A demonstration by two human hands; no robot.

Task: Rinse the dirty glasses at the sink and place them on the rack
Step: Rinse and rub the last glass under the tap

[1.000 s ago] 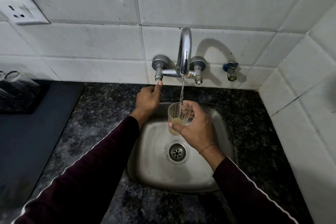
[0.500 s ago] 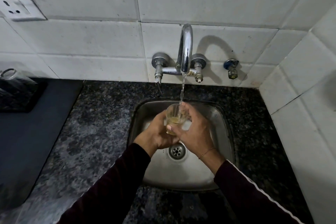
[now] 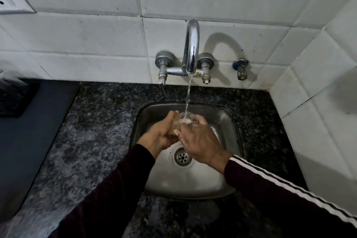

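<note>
2 hands, the left hand (image 3: 161, 135) and right hand (image 3: 199, 141), grasp 1 glass (image 3: 180, 121) between them under 1 stream of water (image 3: 187, 100) from the tap (image 3: 191, 48) above the sink (image 3: 193, 183).

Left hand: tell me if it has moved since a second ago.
Yes. The left hand has come off the tap handle and dropped over the sink, now gripping the glass.

The glass (image 3: 180, 121) in my wet hands looks clear and smooth. Beneath it the sink (image 3: 222, 121) is brushed, dull steel; behind the sink the tap (image 3: 191, 48) is polished chrome against glossy white tiles (image 3: 87, 40). Around the sink the counter (image 3: 92, 121) is speckled, polished stone.
</note>
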